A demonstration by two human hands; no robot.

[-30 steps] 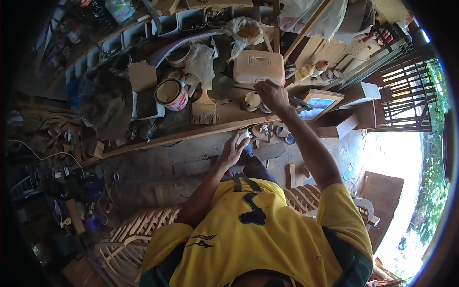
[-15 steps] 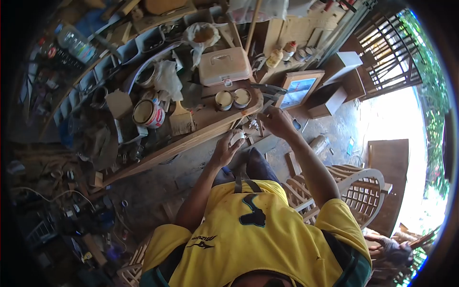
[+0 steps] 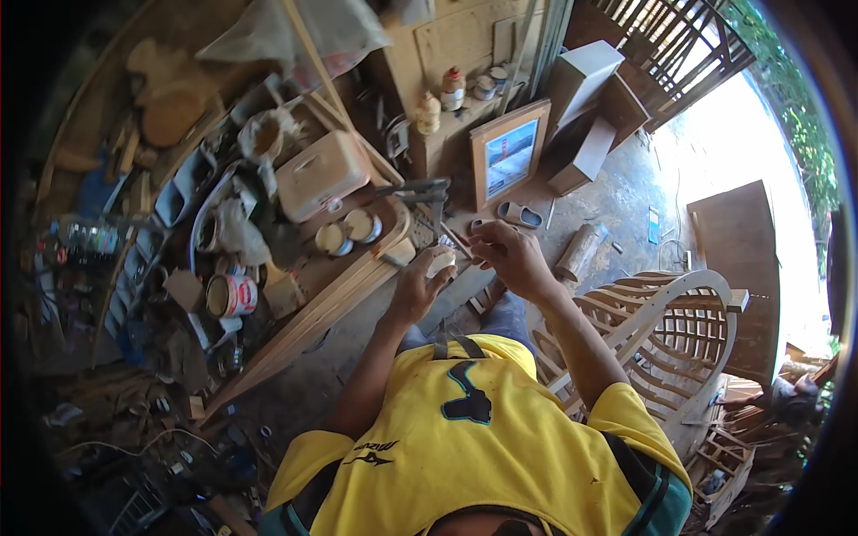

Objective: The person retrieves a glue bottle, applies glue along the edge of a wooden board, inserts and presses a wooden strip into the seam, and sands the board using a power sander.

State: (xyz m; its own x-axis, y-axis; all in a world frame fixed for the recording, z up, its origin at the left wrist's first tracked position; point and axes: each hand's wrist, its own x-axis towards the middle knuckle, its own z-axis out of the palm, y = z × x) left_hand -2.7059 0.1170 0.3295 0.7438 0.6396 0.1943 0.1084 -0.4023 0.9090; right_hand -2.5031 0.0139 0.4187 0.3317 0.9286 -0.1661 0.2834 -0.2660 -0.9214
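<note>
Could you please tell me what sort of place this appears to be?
It is probably a woodworking or furniture workshop: a cluttered wooden workbench holds a red-and-white can and a lidded case with a handle, and a curved, slatted wooden frame stands to the right.

Your fingers cover part of the white piece (image 3: 441, 262) in your left hand (image 3: 416, 290), so its full shape is hidden. Whether your right hand (image 3: 520, 261) pinches anything is too small to tell. Well to the left of your left hand, low down, clutter (image 3: 116, 402) fades into shadow. Beyond your right hand, lettering on the bottles (image 3: 453, 89) is too small to read. Below both hands, the bottom edge cuts off your yellow shirt (image 3: 536, 420).
</note>
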